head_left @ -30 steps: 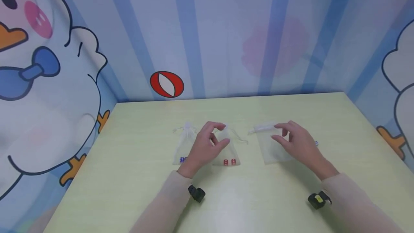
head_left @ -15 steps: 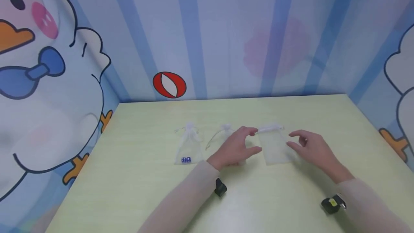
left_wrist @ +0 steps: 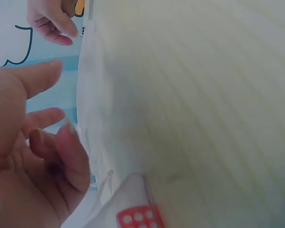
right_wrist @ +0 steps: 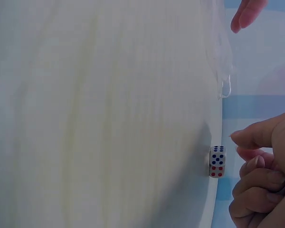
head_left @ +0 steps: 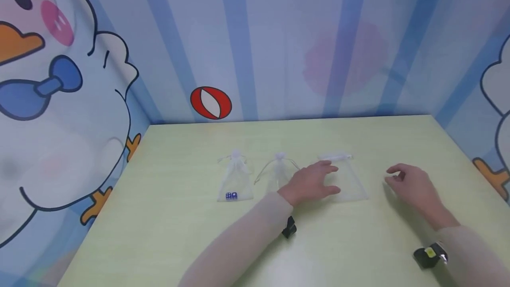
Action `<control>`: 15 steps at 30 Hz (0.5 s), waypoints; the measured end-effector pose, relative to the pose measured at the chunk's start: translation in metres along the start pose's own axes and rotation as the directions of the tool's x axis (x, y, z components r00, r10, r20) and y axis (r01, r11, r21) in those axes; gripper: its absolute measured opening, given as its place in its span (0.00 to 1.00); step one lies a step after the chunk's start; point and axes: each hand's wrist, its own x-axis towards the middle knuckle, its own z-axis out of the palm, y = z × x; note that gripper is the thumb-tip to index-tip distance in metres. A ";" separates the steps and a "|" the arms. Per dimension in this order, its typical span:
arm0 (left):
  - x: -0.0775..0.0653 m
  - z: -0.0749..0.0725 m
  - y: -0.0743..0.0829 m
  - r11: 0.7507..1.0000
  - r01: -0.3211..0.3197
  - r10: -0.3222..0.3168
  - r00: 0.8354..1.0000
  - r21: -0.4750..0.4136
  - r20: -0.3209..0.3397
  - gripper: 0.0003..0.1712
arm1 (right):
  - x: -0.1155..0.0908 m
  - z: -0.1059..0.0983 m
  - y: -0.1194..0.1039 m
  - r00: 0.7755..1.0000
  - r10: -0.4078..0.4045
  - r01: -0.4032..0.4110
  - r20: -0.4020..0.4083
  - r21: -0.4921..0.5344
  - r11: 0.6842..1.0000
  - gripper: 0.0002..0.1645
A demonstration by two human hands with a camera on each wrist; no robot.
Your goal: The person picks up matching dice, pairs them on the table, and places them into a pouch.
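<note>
My left hand (head_left: 312,183) reaches over the left part of a flat sheer white drawstring bag (head_left: 350,185), fingers spread and holding nothing. My right hand (head_left: 418,191) is to the right of that bag, with its fingers bent. In the right wrist view, two white dice (right_wrist: 217,161) with blue and red pips sit close together on the table, just beyond that hand's fingertips. The head view mostly hides them behind the hand. A second sheer bag (head_left: 279,172) is partly covered by my left hand; a red die (left_wrist: 140,218) shows in it in the left wrist view.
Farther left lies another sheer drawstring bag (head_left: 236,176), its neck gathered, with two blue dice (head_left: 231,195) inside. The pale table (head_left: 167,216) meets a blue striped wall (head_left: 271,56) at its back edge. A cartoon bird (head_left: 71,145) is printed at the left.
Both hands have moved right. My left hand has passed from the middle bags to the rightmost one, uncovering the blue dice. My right hand has left the rightmost bag.
</note>
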 end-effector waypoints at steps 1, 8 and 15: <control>0.000 -0.001 0.002 1.000 0.003 -0.003 1.000 0.013 0.011 0.33 | 0.000 -0.001 0.001 1.000 0.010 -0.010 0.005 -0.002 1.000 0.16; 0.004 -0.005 0.007 0.999 0.033 -0.035 0.995 0.032 0.089 0.34 | -0.001 -0.006 0.001 0.994 0.075 -0.074 0.080 -0.010 0.997 0.19; 0.005 0.002 0.005 0.996 0.055 -0.065 0.987 0.072 0.145 0.37 | -0.002 -0.007 0.000 0.992 0.097 -0.095 0.083 -0.037 0.995 0.20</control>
